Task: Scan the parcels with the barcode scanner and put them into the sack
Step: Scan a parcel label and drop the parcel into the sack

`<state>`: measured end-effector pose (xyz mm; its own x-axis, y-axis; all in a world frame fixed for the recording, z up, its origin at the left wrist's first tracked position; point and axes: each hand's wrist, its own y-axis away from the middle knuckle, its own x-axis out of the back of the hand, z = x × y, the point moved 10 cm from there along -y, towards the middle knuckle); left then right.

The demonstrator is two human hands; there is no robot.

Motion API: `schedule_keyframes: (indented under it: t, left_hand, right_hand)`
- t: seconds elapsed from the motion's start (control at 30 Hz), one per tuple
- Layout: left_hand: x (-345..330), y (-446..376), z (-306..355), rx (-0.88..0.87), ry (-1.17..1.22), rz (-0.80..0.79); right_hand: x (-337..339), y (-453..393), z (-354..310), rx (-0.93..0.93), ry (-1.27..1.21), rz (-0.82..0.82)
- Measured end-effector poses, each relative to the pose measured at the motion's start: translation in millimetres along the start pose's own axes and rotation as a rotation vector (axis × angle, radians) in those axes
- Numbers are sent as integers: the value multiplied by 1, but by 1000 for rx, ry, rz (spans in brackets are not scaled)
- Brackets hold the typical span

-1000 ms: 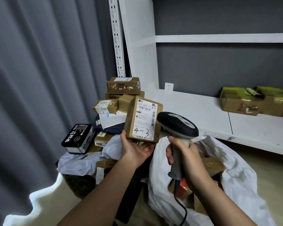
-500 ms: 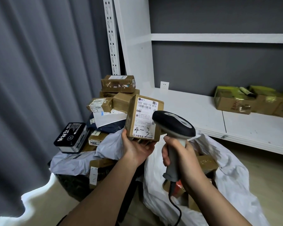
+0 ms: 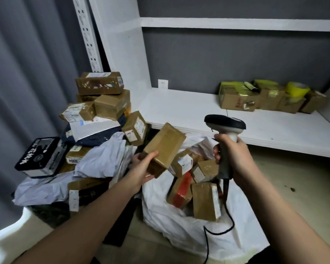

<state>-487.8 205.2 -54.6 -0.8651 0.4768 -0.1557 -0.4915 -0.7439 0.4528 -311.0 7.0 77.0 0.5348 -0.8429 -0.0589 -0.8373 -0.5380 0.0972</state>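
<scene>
The left hand (image 3: pixel 141 168) grips a brown cardboard parcel (image 3: pixel 165 147) by its near end, fingers curled round it, tilting it over the open white sack (image 3: pixel 189 225), likely to drop it among the boxes already inside. The right hand (image 3: pixel 234 157) wraps the barcode scanner (image 3: pixel 225 128) handle, holding it upright and clear to the right.

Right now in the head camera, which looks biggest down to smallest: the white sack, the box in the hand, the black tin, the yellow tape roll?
1. white sack
2. and 3. black tin and held box in the left hand look alike; unsure
4. yellow tape roll, though it sits farthest away
</scene>
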Motion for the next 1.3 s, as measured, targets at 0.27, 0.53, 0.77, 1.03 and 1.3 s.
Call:
schedule_keyframes:
  t: [0.27,0.53,0.77,1.03,1.3]
  left_hand:
    - [-67,-37,-86,-52,-677,66]
    - [-118,-90,-127,-226,-961,152]
    - [-127,-117,-119,-271,-1299,5]
    - [-85,-67,-87,-200,-1276,-272]
    - [54,44,95,-662,-1287,96]
  right_hand:
    - [84,-24,36,-103,164,91]
    - [94,-44,53,-143,146,84]
    - [70,-44,48,-115,156,29]
    - [5,-23,46,-113,130,-101]
    - [-109,8,42,-85,90,-274]
